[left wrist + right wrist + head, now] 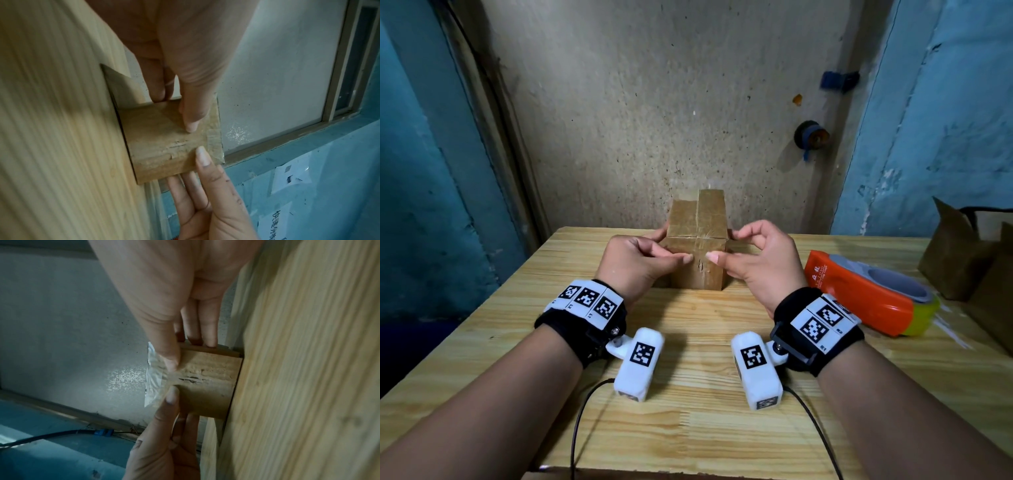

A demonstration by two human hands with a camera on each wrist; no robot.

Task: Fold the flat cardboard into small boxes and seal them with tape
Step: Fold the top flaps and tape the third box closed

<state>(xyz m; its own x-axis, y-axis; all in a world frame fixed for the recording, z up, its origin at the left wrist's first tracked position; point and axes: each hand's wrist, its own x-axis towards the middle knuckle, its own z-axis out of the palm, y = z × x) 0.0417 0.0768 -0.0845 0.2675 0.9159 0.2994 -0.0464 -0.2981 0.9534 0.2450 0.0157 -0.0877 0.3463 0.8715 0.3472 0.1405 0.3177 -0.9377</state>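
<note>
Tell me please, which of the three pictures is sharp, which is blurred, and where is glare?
Head view: sharp and evenly lit, the box throws a soft shadow on the table, the room edges bend from the wide lens. Left wrist view: dim, the table grain is smeared, the wall has a small shine. Right wrist view: darker, the tape glints at the box edge.

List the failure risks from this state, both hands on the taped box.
1. A strip of clear tape overhangs the small cardboard box's top edge unstuck; it may crease or stick to the right hand.
2. The left hand and right thumb press the front face, which could push the box toward the table's far edge.
</note>
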